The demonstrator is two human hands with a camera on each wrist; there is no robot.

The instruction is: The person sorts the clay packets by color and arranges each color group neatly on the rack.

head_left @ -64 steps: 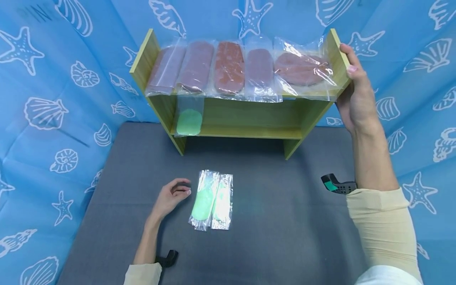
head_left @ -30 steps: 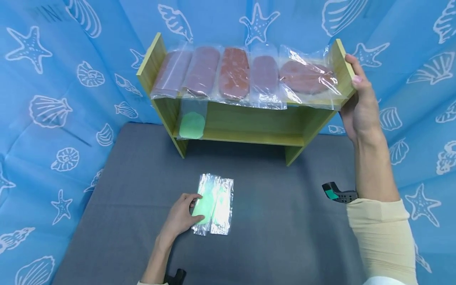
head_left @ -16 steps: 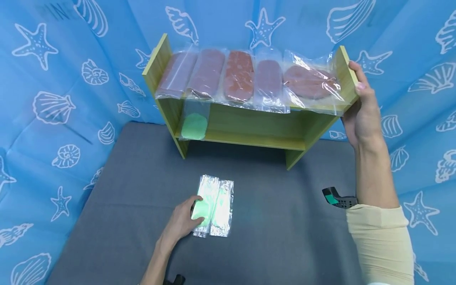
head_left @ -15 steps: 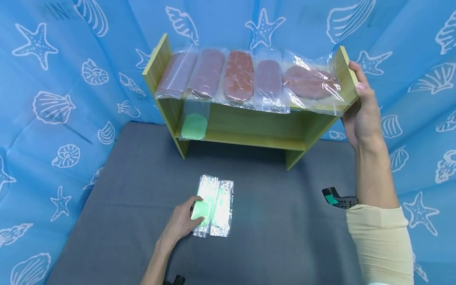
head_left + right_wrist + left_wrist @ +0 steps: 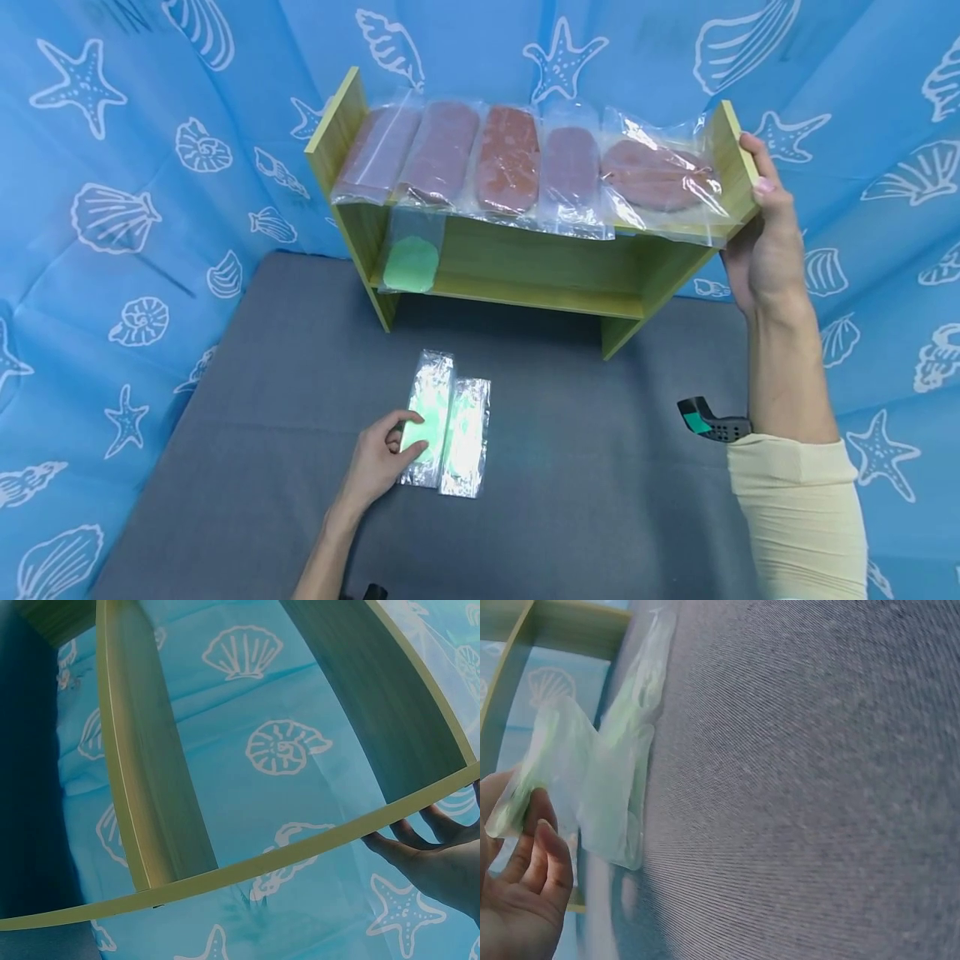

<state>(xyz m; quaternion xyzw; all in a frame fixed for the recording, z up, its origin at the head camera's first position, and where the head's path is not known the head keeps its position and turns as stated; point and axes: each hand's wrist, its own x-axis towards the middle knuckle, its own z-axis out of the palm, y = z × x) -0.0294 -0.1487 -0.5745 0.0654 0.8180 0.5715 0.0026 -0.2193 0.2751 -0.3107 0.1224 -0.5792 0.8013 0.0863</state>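
1. With the left hand (image 5: 377,462) I am pinching the left green packet (image 5: 429,408) at its left edge, thumb and fingertips closing on the clear wrapping.
2. That packet is lying in front of the wooden rack (image 5: 536,262), towards its left half; in the left wrist view its held edge is standing up off the grey table (image 5: 585,417).
3. Just to its right, the right green packet (image 5: 467,433) is lying on the table with light glaring off its film.
4. With the right hand (image 5: 772,250) I am touching the outer face of the rack's right side panel (image 5: 322,844); the fingers are spreading loosely along it.
5. At the left end of the lower shelf, I am seeing a third green packet (image 5: 411,262) leaning upright.
6. Across the top shelf, five reddish-brown packets (image 5: 508,162) are sitting in a row, the rightmost one lying widest, and their clear wrapping is overhanging the near edge.
7. Behind the rack, a blue curtain (image 5: 247,167) with white shells and starfish is hanging.
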